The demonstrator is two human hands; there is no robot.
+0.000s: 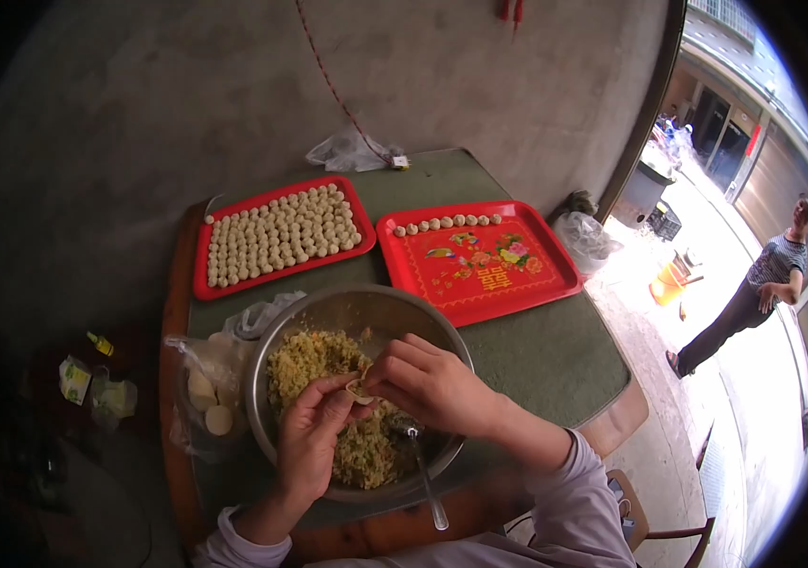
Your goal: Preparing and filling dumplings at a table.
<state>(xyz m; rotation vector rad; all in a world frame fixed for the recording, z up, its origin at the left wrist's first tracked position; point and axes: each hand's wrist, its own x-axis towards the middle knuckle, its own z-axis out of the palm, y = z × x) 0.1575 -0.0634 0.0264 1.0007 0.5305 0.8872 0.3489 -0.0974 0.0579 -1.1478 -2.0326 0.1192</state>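
Above a wide steel bowl (366,305), my left hand (317,426) cups a small round dough wrapper (359,391) with filling in it. The fingers of my right hand (432,386) pinch the wrapper's edge from the right. Yellow-green chopped filling (371,454) lies in the bowl beneath both hands. A metal spoon (425,478) rests in the bowl, its handle over the near rim. Left of the bowl, a clear plastic bag (197,355) holds pale round wrappers (218,419).
A red tray (201,275) with rows of small round dumplings stands at the far left. Another red tray (461,301), flower-printed, carries one row along its far edge. Beyond the table's right side are a wooden chair (698,532), an orange bucket (669,284) and a standing person (772,275).
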